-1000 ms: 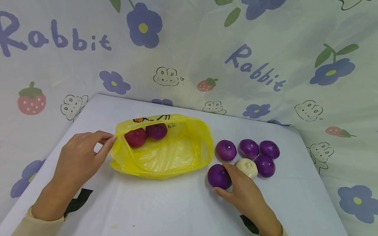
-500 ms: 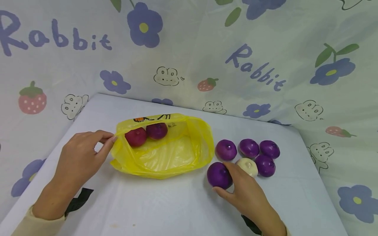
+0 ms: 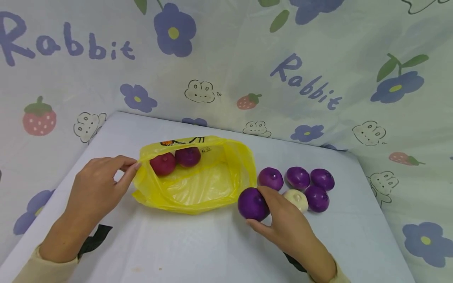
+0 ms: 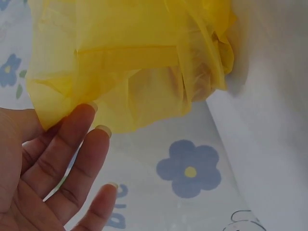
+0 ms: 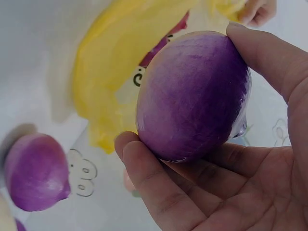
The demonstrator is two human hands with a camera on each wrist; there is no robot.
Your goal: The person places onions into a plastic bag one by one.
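Observation:
My left hand point(image 3: 100, 186) pinches the left rim of a yellow plastic bag point(image 3: 198, 192), whose mouth gapes toward me. Inside lie a reddish round fruit or vegetable point(image 3: 163, 164) and a purple onion point(image 3: 188, 156). Between the thumb and fingers of my right hand point(image 3: 288, 220) is another purple onion point(image 3: 253, 204), held just off the bag's right front edge. The right wrist view shows this onion point(image 5: 192, 96) large, gripped at its sides. In the left wrist view the thumb and forefinger nip the bag's edge point(image 4: 57, 103).
Right of the bag, several purple onions point(image 3: 298, 178) sit in a cluster on the white-covered table point(image 3: 198, 251). A whitish onion point(image 3: 296, 200) lies among them, partly behind my right hand. A printed curtain point(image 3: 219, 59) hangs along the table's back edge.
My right hand has lifted the purple onion a little and carried it left toward the bag. The left hand keeps its hold on the rim, almost still.

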